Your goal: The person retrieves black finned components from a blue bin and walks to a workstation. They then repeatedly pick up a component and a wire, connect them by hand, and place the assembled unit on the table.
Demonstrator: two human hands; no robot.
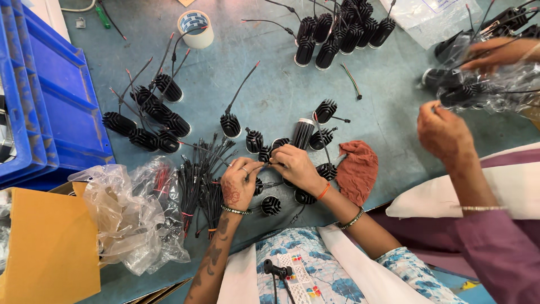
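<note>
Both hands meet near the middle of the near edge of the grey-blue table [281, 84]. Left hand [239, 183] and right hand [298, 169] are curled in toward each other, fingertips pinched on a small black finned heat-sink part [265, 154] and its thin wire, held just above the tabletop; exactly what each fingertip grips is hidden by the knuckles. Judgement: step in hand looks like fitting or connecting a lead to one heat-sink unit. Next move probably calls for a fine two-finger push with the part kept steady, since the connector is tiny and mostly out of sight. More loose black heat sinks lie just beside the hands, one [270, 205] by the left wrist, a taller cylindrical one [302, 133] just beyond the right hand. Bundle of black wire leads [199, 188] with red tips lies just left of the left hand, next to a crumpled clear plastic bag [132, 214]. Wired heat sinks sit in a cluster [152, 121] toward the left edge, another batch [337, 31] at the far edge. Tape roll [196, 28] at far left, blue crate [50, 107] on the left edge, yellow box [45, 247] at the near left corner. Rust-coloured cloth [357, 169] lies right of the right hand. At the right edge a co-worker's hands [444, 132] handle bagged units [489, 90].
</note>
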